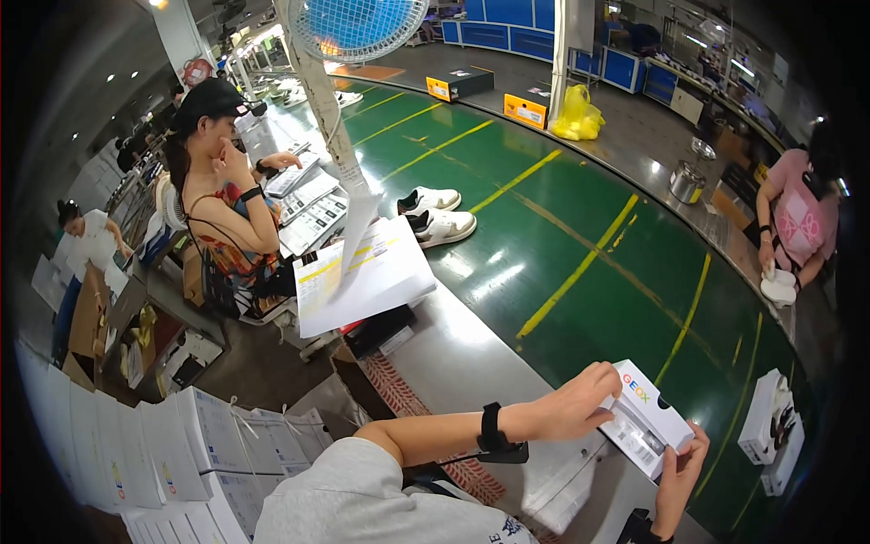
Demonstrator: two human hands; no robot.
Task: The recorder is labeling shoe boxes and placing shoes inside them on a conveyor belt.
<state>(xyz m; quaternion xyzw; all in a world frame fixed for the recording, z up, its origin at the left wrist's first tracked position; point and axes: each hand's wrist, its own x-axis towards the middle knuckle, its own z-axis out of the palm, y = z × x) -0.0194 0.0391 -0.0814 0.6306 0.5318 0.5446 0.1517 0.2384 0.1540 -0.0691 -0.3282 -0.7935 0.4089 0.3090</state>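
Observation:
A small white shoebox with coloured lettering and a printed label is tilted between my two hands, over the metal bench edge beside the green belt. My left hand reaches across from the left, its curled fingers gripping the box's upper left edge. My right hand holds the lower right end, thumb on the label side and fingers around the edge. The shoebox looks closed; its contents are hidden. A dark band with a device is on my left wrist.
The green belt with yellow lines curves past the metal bench. A pair of white shoes and an open white box are on it. Clipped papers hang by a post. White boxes are stacked at left. Co-workers sit on both sides.

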